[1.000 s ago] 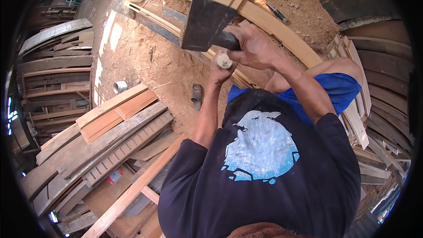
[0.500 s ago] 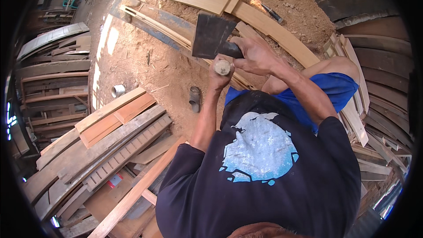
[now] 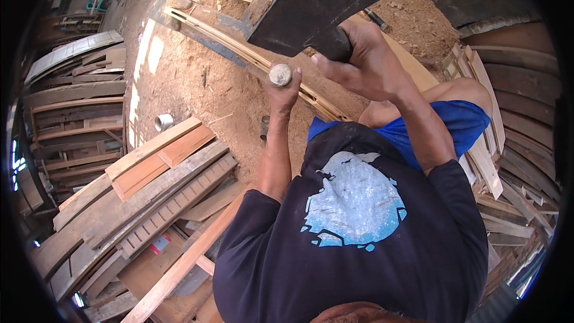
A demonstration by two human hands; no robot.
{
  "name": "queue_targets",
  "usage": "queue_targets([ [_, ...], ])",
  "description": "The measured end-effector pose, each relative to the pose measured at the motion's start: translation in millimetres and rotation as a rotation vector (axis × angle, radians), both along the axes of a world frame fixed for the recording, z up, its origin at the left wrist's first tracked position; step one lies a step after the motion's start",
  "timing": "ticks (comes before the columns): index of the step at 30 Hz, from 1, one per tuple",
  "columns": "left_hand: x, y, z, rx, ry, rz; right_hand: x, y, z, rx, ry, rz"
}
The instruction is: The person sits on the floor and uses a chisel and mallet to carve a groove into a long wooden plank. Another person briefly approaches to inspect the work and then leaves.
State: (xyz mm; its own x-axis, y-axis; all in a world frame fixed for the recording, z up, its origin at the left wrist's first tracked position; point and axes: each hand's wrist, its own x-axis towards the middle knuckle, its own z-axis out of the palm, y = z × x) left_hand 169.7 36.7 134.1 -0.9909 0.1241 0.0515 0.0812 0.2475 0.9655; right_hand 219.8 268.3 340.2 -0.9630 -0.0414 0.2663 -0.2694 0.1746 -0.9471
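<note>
Raised close to the camera is a dark metal hatchet (image 3: 317, 9), its broad head tilted. My right hand (image 3: 372, 63) is closed around it just behind the head. My left hand (image 3: 283, 98) grips an upright chisel (image 3: 280, 75), of which only the round, pale, battered handle end shows; its blade is hidden below the fist. Under the hands, a long narrow wooden piece (image 3: 209, 31) with grooves along it runs diagonally toward my lap. The hatchet is apart from the chisel handle.
A grey-edged board (image 3: 164, 17) lies beneath the grooved piece on sawdust-covered ground (image 3: 191, 93). Stacked planks (image 3: 161, 170) fill the lower left, and more boards (image 3: 514, 93) stand at the right. A metal can (image 3: 163, 122) lies near the left stack.
The hatchet has risen away from the chisel handle, up and to the right, and looks larger. My left hand with the chisel has shifted slightly left.
</note>
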Motion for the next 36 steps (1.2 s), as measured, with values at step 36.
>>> queue_targets([
  [36,23,10,-5,0.046,0.242,-0.05,-6,-25,-42,0.515,-0.026,0.06],
])
